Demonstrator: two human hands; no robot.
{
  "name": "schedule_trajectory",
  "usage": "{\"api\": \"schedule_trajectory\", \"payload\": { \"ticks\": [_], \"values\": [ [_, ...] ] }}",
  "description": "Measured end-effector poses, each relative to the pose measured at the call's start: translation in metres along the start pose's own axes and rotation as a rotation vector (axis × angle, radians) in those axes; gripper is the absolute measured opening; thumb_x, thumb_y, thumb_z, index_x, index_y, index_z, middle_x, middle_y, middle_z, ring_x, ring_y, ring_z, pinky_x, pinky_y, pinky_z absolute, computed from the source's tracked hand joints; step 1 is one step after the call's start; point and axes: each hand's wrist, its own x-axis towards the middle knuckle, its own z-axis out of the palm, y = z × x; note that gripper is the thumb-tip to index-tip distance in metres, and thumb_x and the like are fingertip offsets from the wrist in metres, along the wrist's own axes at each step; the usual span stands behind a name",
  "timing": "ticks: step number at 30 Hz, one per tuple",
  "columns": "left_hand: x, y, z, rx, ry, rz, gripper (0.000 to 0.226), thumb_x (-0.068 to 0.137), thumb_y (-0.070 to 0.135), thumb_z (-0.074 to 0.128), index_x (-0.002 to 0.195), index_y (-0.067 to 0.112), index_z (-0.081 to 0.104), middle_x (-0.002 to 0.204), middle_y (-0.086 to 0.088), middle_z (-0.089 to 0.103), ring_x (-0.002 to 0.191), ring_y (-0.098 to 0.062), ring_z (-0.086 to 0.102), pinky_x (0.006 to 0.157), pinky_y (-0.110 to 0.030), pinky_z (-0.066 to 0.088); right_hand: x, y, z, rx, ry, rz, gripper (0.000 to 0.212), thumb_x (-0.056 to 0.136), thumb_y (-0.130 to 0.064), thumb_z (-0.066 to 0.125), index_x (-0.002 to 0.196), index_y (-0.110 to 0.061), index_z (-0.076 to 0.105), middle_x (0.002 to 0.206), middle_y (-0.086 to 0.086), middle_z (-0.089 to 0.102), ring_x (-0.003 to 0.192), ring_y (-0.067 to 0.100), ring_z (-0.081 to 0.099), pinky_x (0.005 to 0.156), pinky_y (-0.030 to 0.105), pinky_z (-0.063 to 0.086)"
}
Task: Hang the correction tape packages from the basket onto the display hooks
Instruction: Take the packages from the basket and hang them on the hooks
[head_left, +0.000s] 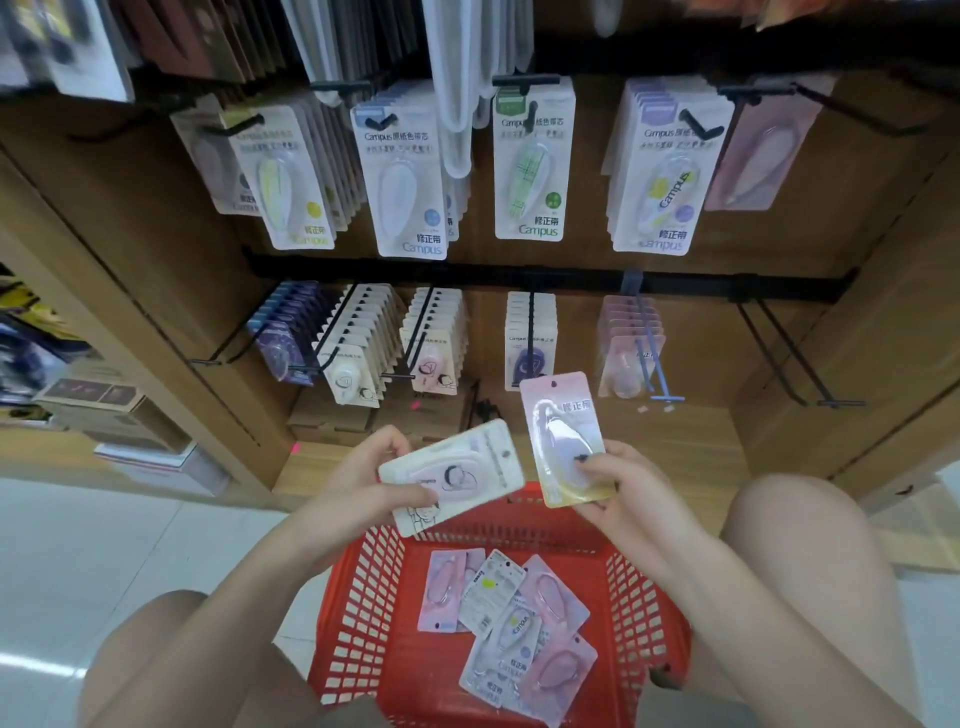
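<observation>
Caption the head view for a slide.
Left hand and right hand each hold a correction tape package above the red basket.

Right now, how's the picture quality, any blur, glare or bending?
Head view: wide-angle bending bows the shelf sides; top-left stock is blurred; glare streaks the floor; both held packages, cream and pink, and the basket are fairly sharp.

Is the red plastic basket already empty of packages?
No: several pink and white correction tape packages lie on the floor of the red plastic basket, while each hand holds another above it.
</observation>
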Motion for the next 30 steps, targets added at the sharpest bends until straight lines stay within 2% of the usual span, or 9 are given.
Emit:
{"api": "schedule_trajectory", "payload": {
  "ticks": [4, 6, 10, 14, 18, 20, 23, 25, 30],
  "values": [
    [0.004, -0.022, -0.017, -0.165, 0.073, -0.045, 0.033, 0.086, 0.009, 0.081, 0.108, 0.019, 0.058, 0.115, -0.015, 0.077, 0.098, -0.043, 0.076, 0.079, -0.053, 0.065, 0.002, 0.012, -0.011, -0.166, -0.012, -0.038, 0.031, 0.092, 0.005, 0.062, 0.119, -0.007, 0.070, 0.119, 0.017, 0.075, 0.105, 0.031, 0.074, 0.088, 0.041, 0.058],
    [0.006, -0.032, -0.022, -0.205, 0.152, -0.065, 0.034, 0.079, 0.016, 0.083, 0.103, 0.019, 0.059, 0.113, -0.012, 0.077, 0.096, -0.042, 0.077, 0.079, -0.055, 0.065, 0.004, 0.016, -0.015, -0.174, 0.001, -0.033, 0.030, 0.091, 0.005, 0.063, 0.118, -0.005, 0.068, 0.118, 0.018, 0.076, 0.103, 0.031, 0.075, 0.088, 0.041, 0.056],
    [0.015, -0.044, -0.023, -0.221, 0.237, -0.095, 0.025, 0.087, 0.016, 0.080, 0.094, 0.018, 0.056, 0.106, -0.010, 0.080, 0.091, -0.038, 0.079, 0.069, -0.044, 0.066, 0.007, 0.020, -0.020, -0.171, 0.091, -0.048, 0.028, 0.091, 0.009, 0.062, 0.113, -0.007, 0.061, 0.110, 0.017, 0.078, 0.095, 0.033, 0.078, 0.077, 0.042, 0.057],
    [0.024, -0.043, -0.016, -0.191, 0.235, -0.082, 0.027, 0.093, 0.012, 0.075, 0.103, 0.010, 0.050, 0.106, -0.013, 0.080, 0.089, -0.038, 0.079, 0.061, -0.038, 0.064, 0.006, 0.018, -0.022, -0.175, 0.174, -0.125, 0.038, 0.091, 0.011, 0.057, 0.121, -0.012, 0.061, 0.110, 0.010, 0.079, 0.096, 0.030, 0.077, 0.070, 0.036, 0.058],
    [0.027, -0.042, -0.010, -0.257, 0.255, -0.064, 0.032, 0.094, 0.006, 0.074, 0.111, 0.000, 0.047, 0.105, -0.014, 0.080, 0.091, -0.037, 0.079, 0.062, -0.036, 0.064, 0.003, 0.017, -0.026, -0.110, 0.260, -0.172, 0.035, 0.093, 0.009, 0.053, 0.113, -0.017, 0.063, 0.113, 0.012, 0.076, 0.090, 0.026, 0.074, 0.068, 0.034, 0.055],
    [0.028, -0.043, -0.009, -0.268, 0.266, -0.055, 0.033, 0.095, 0.005, 0.073, 0.112, 0.001, 0.046, 0.105, -0.013, 0.080, 0.091, -0.036, 0.079, 0.064, -0.038, 0.065, 0.004, 0.017, -0.027, -0.104, 0.290, -0.193, 0.030, 0.096, 0.005, 0.054, 0.113, -0.018, 0.064, 0.117, 0.014, 0.075, 0.098, 0.030, 0.073, 0.077, 0.037, 0.055],
    [0.029, -0.047, -0.008, -0.289, 0.266, -0.063, 0.033, 0.096, 0.007, 0.073, 0.114, 0.003, 0.045, 0.108, -0.015, 0.079, 0.094, -0.037, 0.078, 0.071, -0.045, 0.066, 0.008, 0.019, -0.030, -0.123, 0.322, -0.215, 0.026, 0.097, 0.000, 0.057, 0.116, -0.016, 0.066, 0.123, 0.017, 0.073, 0.121, 0.044, 0.065, 0.100, 0.054, 0.048],
    [0.031, -0.049, -0.005, -0.291, 0.259, -0.066, 0.032, 0.096, 0.007, 0.072, 0.115, 0.004, 0.046, 0.111, -0.017, 0.078, 0.097, -0.040, 0.077, 0.083, -0.055, 0.063, 0.010, 0.018, -0.030, -0.150, 0.337, -0.228, 0.026, 0.098, -0.002, 0.059, 0.116, -0.018, 0.067, 0.122, 0.013, 0.074, 0.122, 0.042, 0.065, 0.111, 0.060, 0.043],
    [0.036, -0.051, 0.003, -0.311, 0.258, -0.073, 0.031, 0.098, 0.008, 0.070, 0.119, 0.008, 0.048, 0.110, -0.015, 0.079, 0.097, -0.041, 0.077, 0.087, -0.060, 0.061, 0.021, 0.019, -0.032, -0.219, 0.343, -0.248, 0.027, 0.100, -0.003, 0.059, 0.121, -0.019, 0.067, 0.123, 0.007, 0.074, 0.121, 0.034, 0.067, 0.113, 0.062, 0.044]
  ]
}}
